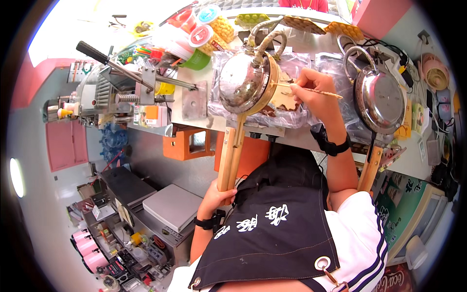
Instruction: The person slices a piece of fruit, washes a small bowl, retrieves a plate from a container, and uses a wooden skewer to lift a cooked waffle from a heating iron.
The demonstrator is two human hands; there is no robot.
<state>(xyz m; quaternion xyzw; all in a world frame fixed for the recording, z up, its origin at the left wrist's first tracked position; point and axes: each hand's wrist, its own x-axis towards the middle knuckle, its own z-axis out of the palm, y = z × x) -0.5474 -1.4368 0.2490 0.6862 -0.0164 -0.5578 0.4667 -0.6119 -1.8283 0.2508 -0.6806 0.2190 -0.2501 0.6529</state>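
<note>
My left hand [217, 196] grips the wooden handles of a round hinged waffle iron [243, 82], whose metal shell is tilted up on its side over the counter. Between thumb and fingers of my right hand [314, 89] is a thin wooden stick [310, 89], its tip at the yellowish rim of the iron. Below and behind the stick, yellowish batter or crust with browned bits [286, 95] lies on a plastic-wrapped surface. To the right sits a second round iron [380, 96], its shell lying flat, with a wooden handle toward me.
A lever press [146, 82] stands at the left, near a green bowl [197, 59] and tubs of popcorn [215, 29]. Egg-shaped waffle pieces [304, 25] line the counter's far edge. An orange stool [186, 145] is underneath. A person in red is beyond the counter.
</note>
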